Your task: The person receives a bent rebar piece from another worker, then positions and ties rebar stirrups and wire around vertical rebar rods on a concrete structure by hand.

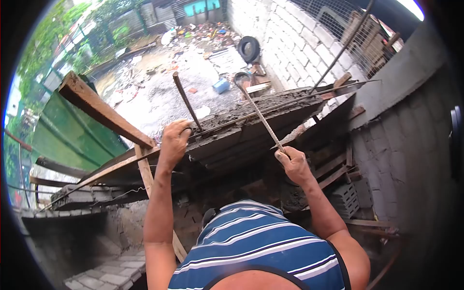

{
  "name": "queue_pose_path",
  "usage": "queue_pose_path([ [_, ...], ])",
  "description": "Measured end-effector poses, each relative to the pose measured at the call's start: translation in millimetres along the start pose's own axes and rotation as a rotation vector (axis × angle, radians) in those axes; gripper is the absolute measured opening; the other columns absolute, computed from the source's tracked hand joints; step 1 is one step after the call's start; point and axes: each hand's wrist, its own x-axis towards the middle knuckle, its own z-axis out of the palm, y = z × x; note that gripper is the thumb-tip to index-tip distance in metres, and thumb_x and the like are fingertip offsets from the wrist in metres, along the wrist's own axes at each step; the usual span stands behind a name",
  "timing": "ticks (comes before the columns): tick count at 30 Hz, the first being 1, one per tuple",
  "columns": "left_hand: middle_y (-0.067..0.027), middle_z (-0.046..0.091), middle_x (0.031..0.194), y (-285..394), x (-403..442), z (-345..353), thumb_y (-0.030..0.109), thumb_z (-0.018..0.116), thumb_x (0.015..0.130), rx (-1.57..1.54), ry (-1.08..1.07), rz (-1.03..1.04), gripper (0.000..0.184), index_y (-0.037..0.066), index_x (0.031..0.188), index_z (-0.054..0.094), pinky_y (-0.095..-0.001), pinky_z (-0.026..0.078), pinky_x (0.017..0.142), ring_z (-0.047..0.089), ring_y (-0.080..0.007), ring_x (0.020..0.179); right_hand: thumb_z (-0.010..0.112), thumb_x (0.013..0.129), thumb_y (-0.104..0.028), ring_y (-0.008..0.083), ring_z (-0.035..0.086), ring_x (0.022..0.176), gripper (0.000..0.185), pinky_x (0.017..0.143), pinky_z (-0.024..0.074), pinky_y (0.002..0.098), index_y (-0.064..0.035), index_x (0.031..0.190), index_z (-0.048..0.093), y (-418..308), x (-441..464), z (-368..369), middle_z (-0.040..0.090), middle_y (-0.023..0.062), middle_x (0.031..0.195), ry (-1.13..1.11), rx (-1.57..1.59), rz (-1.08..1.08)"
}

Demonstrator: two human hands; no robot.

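My right hand [294, 165] is closed around the near end of a long thin rod [263, 118], crusted with grey, which slants away over the wall. A dark curved thing shows at its far end; I cannot tell if they are joined. My left hand [173, 145] is raised at the wall's edge with fingers curled. What lies in those fingers, if anything, is hidden. Close by, a rusty rebar [186, 101] sticks up from the wet mortar [256, 107] on top of the block wall. A long thin bar [285, 102] runs along the wall's near edge, beside my left hand.
A wooden beam [104, 108] leans over a green metal sheet [77, 128] on the left. Beyond the wall lie rubble, a tyre [249, 49] and a blue container [221, 86]. White block walling [295, 41] rises on the right. A grey crate [344, 200] sits below.
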Motion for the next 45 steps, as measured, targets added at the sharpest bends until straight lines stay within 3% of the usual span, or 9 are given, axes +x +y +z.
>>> queue_pose_path([
  [3,-0.0183,0.067,0.124,3,1,14,0.02,0.069,0.09,0.003,-0.098,0.01,0.03,0.004,0.116,0.072,-0.0452,0.041,0.106,0.058,-0.0371,0.12,0.067,0.097,-0.019,0.0226,0.061,0.062,0.022,0.06,0.0475,0.0357,0.0022,0.09,0.067,12,5,-13,0.061,0.0134,0.069,-0.127,0.061,0.056],
  [8,-0.0188,0.062,0.128,11,-2,19,0.023,0.078,0.083,0.163,-0.148,-0.02,0.033,0.007,0.111,0.073,-0.0459,0.037,0.109,0.054,-0.0371,0.123,0.063,0.099,-0.009,0.0159,0.062,0.063,0.035,0.063,0.0522,0.0312,-0.0037,0.133,0.064,0,30,-41,0.067,0.0097,0.073,-0.259,0.052,-0.029],
  [13,-0.0117,0.065,0.121,18,0,23,0.019,0.082,0.075,0.168,-0.081,-0.091,0.027,0.008,0.098,0.073,-0.048,0.037,0.108,0.056,-0.0334,0.121,0.063,0.098,-0.009,0.0151,0.058,0.06,0.036,0.062,0.0516,0.031,-0.0076,0.134,0.065,-18,73,-53,0.066,0.0098,0.072,-0.365,-0.007,-0.111],
  [20,-0.0118,0.065,0.119,12,-2,24,0.018,0.083,0.074,0.169,-0.049,-0.114,0.048,0.006,0.117,0.065,-0.0458,0.041,0.105,0.059,-0.0331,0.117,0.062,0.099,-0.009,0.0096,0.053,0.057,0.033,0.059,0.0496,0.027,-0.0062,0.131,0.068,-19,126,-71,0.061,0.0056,0.065,-0.537,-0.055,-0.127],
  [27,-0.0199,0.065,0.12,7,-3,27,0.021,0.081,0.074,0.173,-0.005,-0.096,0.063,-0.001,0.128,0.057,-0.0466,0.041,0.106,0.058,-0.038,0.119,0.068,0.094,-0.012,0.0201,0.064,0.065,0.032,0.069,0.0556,0.0362,-0.0083,0.126,0.07,-29,137,-63,0.075,0.017,0.097,-0.633,-0.195,-0.165],
  [29,-0.0218,0.065,0.119,-3,-2,31,0.022,0.08,0.075,0.202,-0.047,-0.081,0.059,-0.003,0.124,0.059,-0.0477,0.041,0.107,0.058,-0.0396,0.12,0.067,0.095,-0.013,0.0227,0.07,0.067,0.032,0.069,0.0559,0.038,-0.0081,0.126,0.07,-12,141,-75,0.075,0.0141,0.097,-0.59,-0.208,-0.373],
  [31,-0.02,0.064,0.12,-2,-3,32,0.022,0.078,0.077,0.257,-0.097,-0.058,0.053,-0.001,0.121,0.062,-0.0475,0.041,0.105,0.057,-0.0392,0.119,0.065,0.098,-0.015,0.0147,0.059,0.058,0.035,0.063,0.0531,0.0321,-0.0126,0.132,0.068,-2,136,-91,0.07,0.0115,0.075,-0.588,-0.151,-0.203],
  [39,-0.0088,0.065,0.113,24,-4,33,0.017,0.078,0.079,0.174,-0.06,-0.088,0.033,0.013,0.111,0.074,-0.0427,0.04,0.1,0.057,-0.0313,0.112,0.056,0.101,-0.016,0.0105,0.056,0.057,0.038,0.058,0.0494,0.0283,-0.0048,0.137,0.062,98,72,-125,0.062,0.0026,0.068,-0.33,0.063,0.058],
  [45,-0.0078,0.066,0.117,20,-2,35,0.014,0.079,0.076,0.089,-0.039,-0.14,0.027,0.011,0.103,0.076,-0.0403,0.039,0.102,0.057,-0.0286,0.116,0.06,0.103,-0.018,0.0043,0.049,0.057,0.035,0.052,0.0412,0.0233,-0.0027,0.134,0.065,135,13,-127,0.055,-0.0034,0.068,0.247,0.327,0.271],
])
